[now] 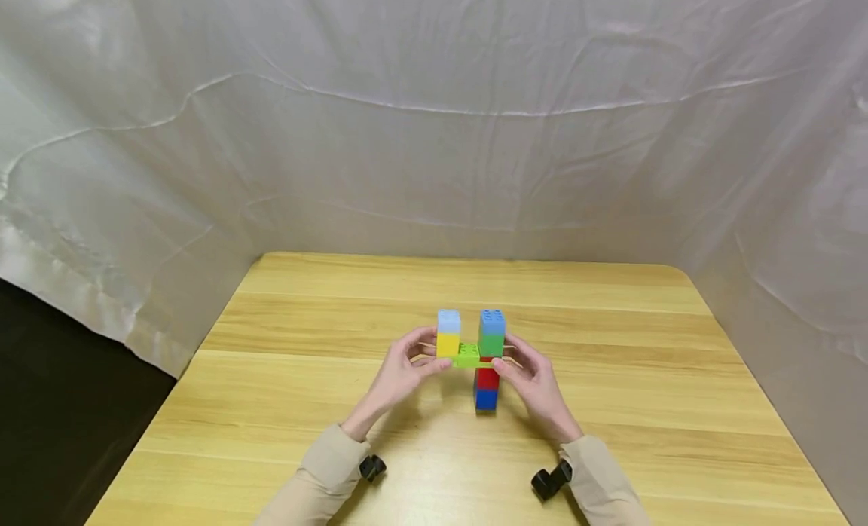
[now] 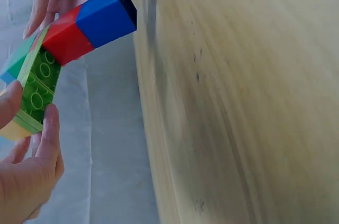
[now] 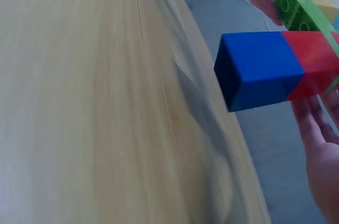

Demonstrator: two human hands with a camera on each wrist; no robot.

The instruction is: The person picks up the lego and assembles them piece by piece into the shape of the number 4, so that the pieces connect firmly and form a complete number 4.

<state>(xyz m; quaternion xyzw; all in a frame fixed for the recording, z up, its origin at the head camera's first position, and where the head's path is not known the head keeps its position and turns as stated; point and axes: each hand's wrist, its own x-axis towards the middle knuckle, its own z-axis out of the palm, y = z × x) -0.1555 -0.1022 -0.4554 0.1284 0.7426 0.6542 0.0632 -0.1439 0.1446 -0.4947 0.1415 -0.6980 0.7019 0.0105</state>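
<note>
Both hands hold one toy-brick build between them, raised over the table. Its middle is a flat lime-green brick with studs on top and hollow tubes beneath. A yellow brick topped by a pale blue brick stands on its left end. On the right end, a green brick carries a blue brick. Below hang a red brick and a dark blue brick. My left hand grips the left end, thumb in front. My right hand pinches the right end.
The wooden table spreads out under the hands. Pale grey sheeting hangs behind it and along the sides. A dark area lies past the left edge. Each sleeve has a small black device at the wrist.
</note>
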